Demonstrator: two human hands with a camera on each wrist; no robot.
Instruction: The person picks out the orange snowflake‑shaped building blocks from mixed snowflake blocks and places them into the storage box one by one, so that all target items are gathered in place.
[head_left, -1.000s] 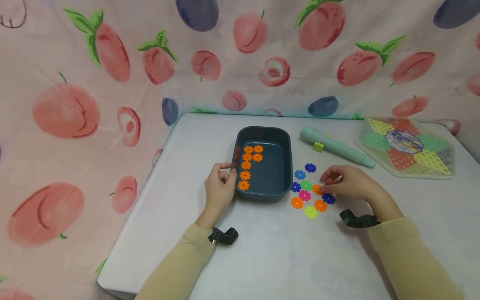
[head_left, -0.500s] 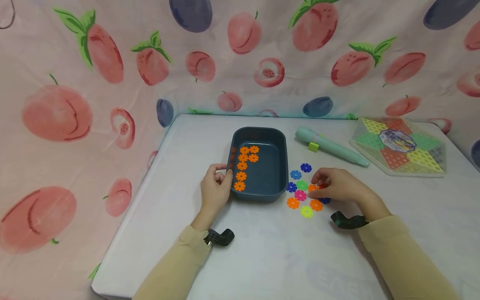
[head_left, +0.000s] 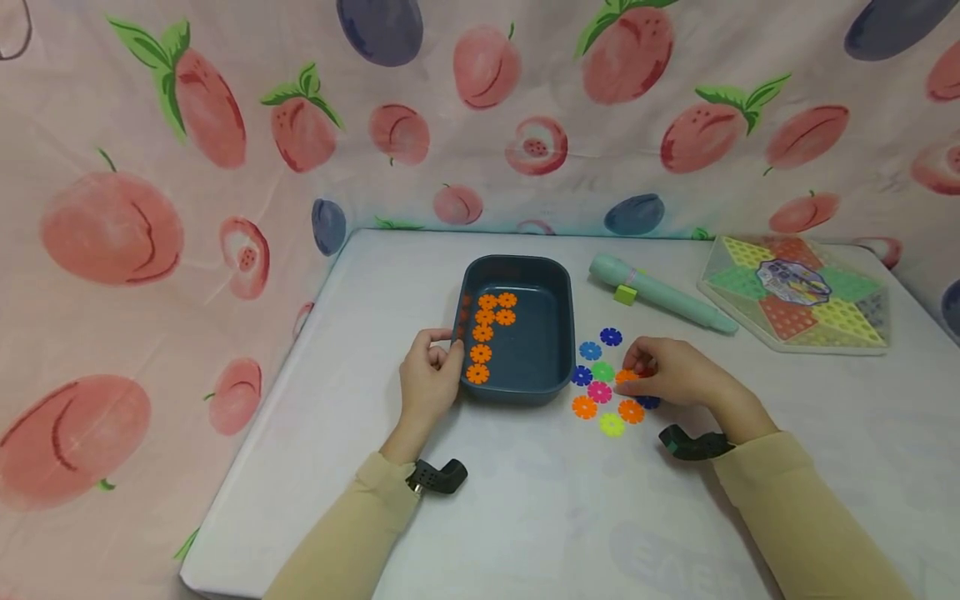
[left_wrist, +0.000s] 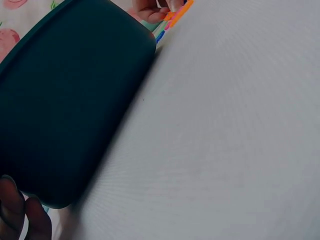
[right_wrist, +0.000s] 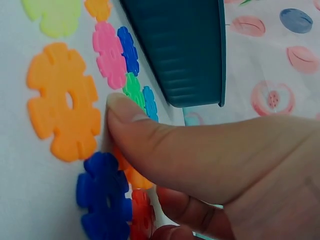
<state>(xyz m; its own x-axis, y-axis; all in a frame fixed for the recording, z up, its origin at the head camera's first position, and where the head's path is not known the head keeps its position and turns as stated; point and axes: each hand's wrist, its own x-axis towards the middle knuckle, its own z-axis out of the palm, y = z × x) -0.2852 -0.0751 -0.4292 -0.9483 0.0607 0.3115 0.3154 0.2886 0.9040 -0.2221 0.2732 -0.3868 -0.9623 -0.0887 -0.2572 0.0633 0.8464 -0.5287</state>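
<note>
My left hand (head_left: 429, 375) grips the left wall of a dark blue-green tray (head_left: 558, 333), its thumb over the rim. Several orange snowflake discs (head_left: 482, 333) lie inside along the tray's left side. To the right of the tray my right hand (head_left: 678, 371) pinches an orange snowflake disc (head_left: 626, 377) at the table, thumb on one side and fingers on the other. In the right wrist view the thumb partly covers that disc. Around it lie a pink disc (head_left: 600, 392), a dark blue disc (right_wrist: 102, 197), a red disc (right_wrist: 142, 215) and another orange disc (right_wrist: 65, 100).
Behind the loose discs lies a pale green tube-shaped case (head_left: 667, 296), with a small lime-green cube (head_left: 626, 294) against it. A flat hexagonal box (head_left: 798, 292) with a coloured star pattern sits at the back right. Fruit-print cloth (head_left: 480, 150) hangs behind the white table.
My right hand has moved slightly left, over the orange disc. The whole head view has shifted a little. My left hand keeps its place on the tray.
</note>
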